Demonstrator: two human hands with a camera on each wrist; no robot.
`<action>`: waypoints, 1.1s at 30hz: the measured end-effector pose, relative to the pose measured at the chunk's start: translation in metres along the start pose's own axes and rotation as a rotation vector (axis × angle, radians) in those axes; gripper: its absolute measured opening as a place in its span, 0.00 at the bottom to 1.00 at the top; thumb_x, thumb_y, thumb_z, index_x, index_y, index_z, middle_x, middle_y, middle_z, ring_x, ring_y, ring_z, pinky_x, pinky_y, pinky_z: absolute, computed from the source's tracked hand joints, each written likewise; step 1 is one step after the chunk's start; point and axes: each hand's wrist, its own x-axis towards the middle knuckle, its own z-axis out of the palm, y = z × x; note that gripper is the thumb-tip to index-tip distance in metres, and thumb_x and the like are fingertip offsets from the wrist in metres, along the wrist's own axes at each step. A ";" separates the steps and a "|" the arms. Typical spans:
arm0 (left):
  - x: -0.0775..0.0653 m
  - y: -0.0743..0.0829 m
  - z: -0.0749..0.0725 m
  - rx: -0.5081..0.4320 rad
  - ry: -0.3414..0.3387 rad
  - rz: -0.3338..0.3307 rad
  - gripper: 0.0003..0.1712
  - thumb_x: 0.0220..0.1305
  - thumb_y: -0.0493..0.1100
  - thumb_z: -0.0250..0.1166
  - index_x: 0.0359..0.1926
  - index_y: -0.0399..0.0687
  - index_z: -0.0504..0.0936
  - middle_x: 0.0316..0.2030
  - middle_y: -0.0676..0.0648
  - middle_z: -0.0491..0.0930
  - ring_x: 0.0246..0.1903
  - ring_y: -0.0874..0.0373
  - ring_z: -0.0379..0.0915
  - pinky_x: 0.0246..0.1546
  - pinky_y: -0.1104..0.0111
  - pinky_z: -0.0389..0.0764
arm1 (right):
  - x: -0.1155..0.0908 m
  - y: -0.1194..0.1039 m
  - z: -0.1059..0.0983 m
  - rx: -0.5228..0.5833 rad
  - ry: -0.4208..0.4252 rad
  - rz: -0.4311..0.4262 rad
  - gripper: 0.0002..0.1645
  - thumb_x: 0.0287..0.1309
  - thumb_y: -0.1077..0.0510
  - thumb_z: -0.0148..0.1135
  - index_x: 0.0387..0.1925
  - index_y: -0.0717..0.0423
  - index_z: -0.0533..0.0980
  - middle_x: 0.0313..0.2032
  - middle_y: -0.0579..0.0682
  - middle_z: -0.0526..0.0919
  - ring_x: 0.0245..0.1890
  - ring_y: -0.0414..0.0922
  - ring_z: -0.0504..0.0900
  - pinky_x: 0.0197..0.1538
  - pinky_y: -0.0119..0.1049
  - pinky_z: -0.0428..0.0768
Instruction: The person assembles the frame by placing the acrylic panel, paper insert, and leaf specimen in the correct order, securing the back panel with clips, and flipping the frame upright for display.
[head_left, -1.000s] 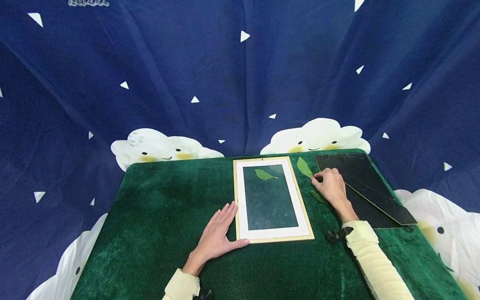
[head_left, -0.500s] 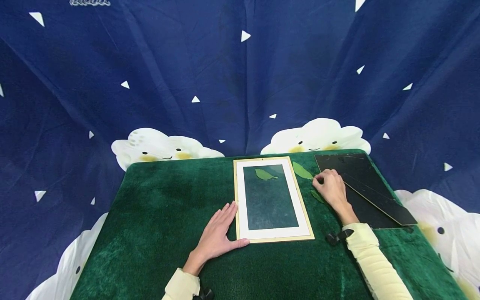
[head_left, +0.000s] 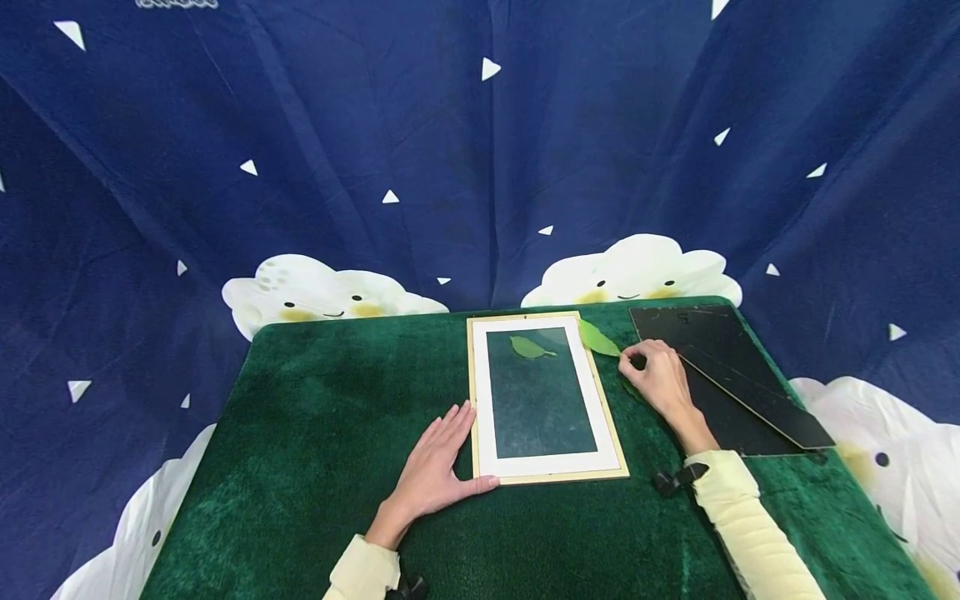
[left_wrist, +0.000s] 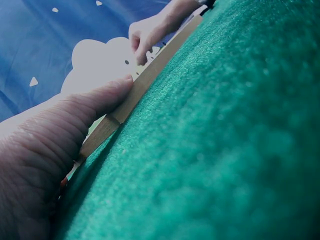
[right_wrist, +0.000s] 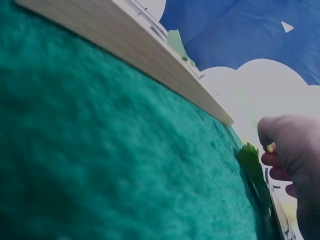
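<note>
A light wooden picture frame (head_left: 555, 479) with a white mat (head_left: 547, 465) lies on the green cloth. One green leaf (head_left: 531, 347) lies within its upper part. My left hand (head_left: 433, 475) rests at the lower left corner, fingers straight along the left side. Its thumb touches the wooden edge (left_wrist: 150, 75) in the left wrist view. My right hand (head_left: 660, 375) pinches the stem end of a second leaf (head_left: 599, 337) between thumb and finger. That leaf's tip reaches the frame's upper right edge. Beneath the right hand is another leaf (head_left: 633, 389), mostly hidden; the right wrist view shows a leaf (right_wrist: 251, 162) beside the fingers.
At the right, a black backing board (head_left: 720, 333) with a stand flap (head_left: 780, 417) lies on the cloth, close beside my right hand. The green cloth (head_left: 337, 400) covers the table up to a blue curtain (head_left: 375, 125) printed with clouds.
The pinched leaf has swung and shifted left, so its tip now meets the frame's edge. My right hand has moved slightly, covering more of the lower leaf. My left hand has stayed put.
</note>
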 end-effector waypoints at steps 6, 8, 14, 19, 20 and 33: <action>0.001 0.000 0.001 0.003 0.003 0.004 0.69 0.55 0.87 0.57 0.85 0.54 0.48 0.83 0.55 0.45 0.83 0.58 0.37 0.81 0.54 0.45 | -0.004 -0.010 -0.002 0.062 0.014 -0.029 0.03 0.54 0.63 0.71 0.32 0.59 0.86 0.32 0.56 0.88 0.38 0.56 0.84 0.45 0.57 0.79; 0.001 0.000 0.001 0.009 0.004 0.006 0.69 0.55 0.87 0.57 0.85 0.54 0.48 0.83 0.55 0.45 0.83 0.58 0.37 0.81 0.54 0.45 | -0.006 -0.015 -0.002 0.085 0.017 -0.051 0.03 0.53 0.63 0.72 0.32 0.58 0.86 0.32 0.55 0.89 0.38 0.56 0.85 0.45 0.57 0.78; 0.001 -0.001 0.001 0.009 0.004 0.009 0.69 0.55 0.87 0.56 0.85 0.54 0.48 0.83 0.55 0.45 0.83 0.58 0.37 0.81 0.54 0.45 | -0.011 -0.031 -0.001 0.138 -0.009 -0.130 0.02 0.53 0.63 0.72 0.31 0.54 0.86 0.32 0.51 0.88 0.39 0.53 0.85 0.45 0.57 0.80; 0.001 -0.001 0.001 0.006 0.000 0.009 0.69 0.55 0.87 0.56 0.85 0.54 0.48 0.83 0.55 0.45 0.83 0.58 0.36 0.81 0.55 0.44 | -0.015 -0.042 0.003 0.165 -0.046 -0.174 0.02 0.57 0.61 0.73 0.30 0.55 0.86 0.32 0.48 0.87 0.38 0.50 0.84 0.41 0.53 0.80; 0.001 -0.001 0.001 0.007 -0.001 0.009 0.69 0.55 0.87 0.56 0.85 0.54 0.48 0.83 0.55 0.45 0.83 0.58 0.36 0.81 0.55 0.44 | -0.016 -0.044 0.004 0.172 -0.053 -0.184 0.02 0.57 0.61 0.73 0.30 0.55 0.86 0.32 0.48 0.87 0.38 0.50 0.84 0.41 0.52 0.80; 0.001 0.000 -0.001 -0.010 -0.010 0.001 0.69 0.55 0.86 0.58 0.85 0.55 0.47 0.83 0.55 0.45 0.83 0.58 0.36 0.81 0.54 0.43 | -0.016 -0.063 0.017 0.194 -0.127 -0.250 0.03 0.56 0.61 0.72 0.29 0.49 0.86 0.31 0.46 0.86 0.31 0.43 0.79 0.36 0.42 0.74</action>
